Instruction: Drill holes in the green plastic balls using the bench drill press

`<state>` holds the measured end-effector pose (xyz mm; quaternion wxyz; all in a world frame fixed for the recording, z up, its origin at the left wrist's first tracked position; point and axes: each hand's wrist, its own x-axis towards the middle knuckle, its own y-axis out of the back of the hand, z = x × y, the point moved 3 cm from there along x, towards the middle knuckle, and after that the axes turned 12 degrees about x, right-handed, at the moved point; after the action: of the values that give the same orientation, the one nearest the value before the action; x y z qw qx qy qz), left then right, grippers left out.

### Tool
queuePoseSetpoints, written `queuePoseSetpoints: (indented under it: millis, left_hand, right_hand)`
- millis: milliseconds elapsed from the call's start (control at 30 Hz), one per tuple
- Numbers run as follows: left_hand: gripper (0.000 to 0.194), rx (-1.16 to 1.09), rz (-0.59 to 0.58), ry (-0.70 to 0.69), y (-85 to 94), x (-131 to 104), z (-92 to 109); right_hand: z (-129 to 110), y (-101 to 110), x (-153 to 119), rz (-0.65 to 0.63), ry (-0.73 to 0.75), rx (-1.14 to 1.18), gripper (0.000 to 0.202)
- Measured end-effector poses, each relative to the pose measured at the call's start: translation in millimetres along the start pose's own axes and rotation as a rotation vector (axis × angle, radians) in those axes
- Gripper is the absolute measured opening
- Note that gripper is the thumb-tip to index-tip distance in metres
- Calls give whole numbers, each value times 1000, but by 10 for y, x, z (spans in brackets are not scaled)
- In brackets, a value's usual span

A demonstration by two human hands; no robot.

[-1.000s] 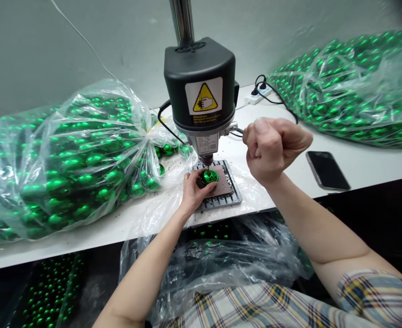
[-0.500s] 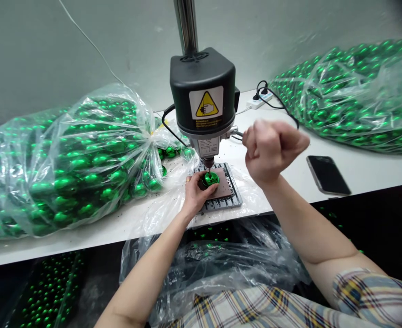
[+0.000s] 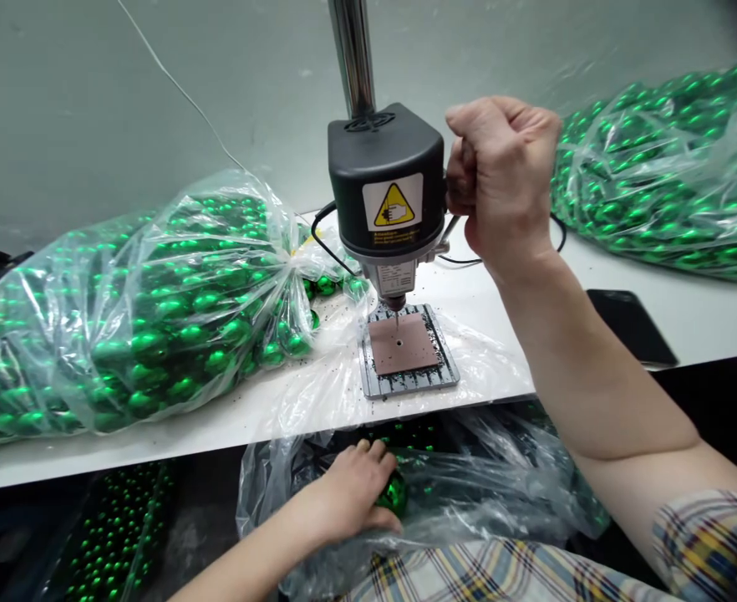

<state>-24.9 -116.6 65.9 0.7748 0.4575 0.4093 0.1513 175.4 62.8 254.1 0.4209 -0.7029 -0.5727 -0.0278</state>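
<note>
My left hand [image 3: 359, 485] is below the table's front edge, its fingers and thumb around a shiny green ball [image 3: 394, 495] over an open clear plastic bag [image 3: 469, 485]. Part of the ball is hidden by the hand. My right hand [image 3: 506, 167] is a closed fist beside the black head of a drill press [image 3: 386, 180], around its feed lever, whose grip is covered by the fingers. Under the thin drill bit [image 3: 397, 319] lies a brown square pad [image 3: 406, 355] with a small hole, on the slotted metal base [image 3: 415, 386]. Dark shavings are scattered around it.
A tied clear bag of green balls [image 3: 174, 309] fills the table's left side. Another bag of them [image 3: 663, 176] lies at the right rear. A phone [image 3: 632, 326] rests near the right front edge. More green balls [image 3: 114, 527] show below the table at the left.
My left hand has brought the green ball from the pad under the drill down over the open bag. My right fist has risen beside the drill head, and the bit is off the ball.
</note>
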Motion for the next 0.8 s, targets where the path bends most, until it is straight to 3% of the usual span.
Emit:
queuePoseSetpoints:
  millis: [33,100,167,233,267,333,433,533,633,733,800]
  left_hand:
    - [47,-12,7,-9,7,-15,-37]
    - [36,-119,198,15,197,60,-233]
    - [31,-191,511,147,561,244,-594]
    - [31,-84,748,360,961,505,-1023]
    - [33,-18,785,483,1133,658,-1233]
    - [39,90,700,683,1375,976,-1589]
    - [47,109,624,753,1512,1340,-1891]
    - [59,110,605,760,1474,1494,-1990]
    - [59,108,630,767,1414,1428,-1966]
    - [55,39,789,682,1384,1171,-1801]
    - [51,-133,944,567,1347,939,-1626]
  right_hand:
    - [4,-1,-4,2,7,-1,47]
    - [9,-4,-4,4,24,-3,47]
    - [13,-8,-1,6,37,-16,47]
    - [14,-9,0,11,47,-26,47]
    - [16,-8,1,9,48,-27,46]
    - [20,-4,4,8,48,-30,47]
    - [36,9,17,-1,40,-32,47]
    - [48,23,26,-15,28,-35,46]
    - [29,18,13,-19,29,-44,48]
    - [-1,2,-5,-1,40,-18,50]
    - [-2,-9,-3,1,51,-3,50]
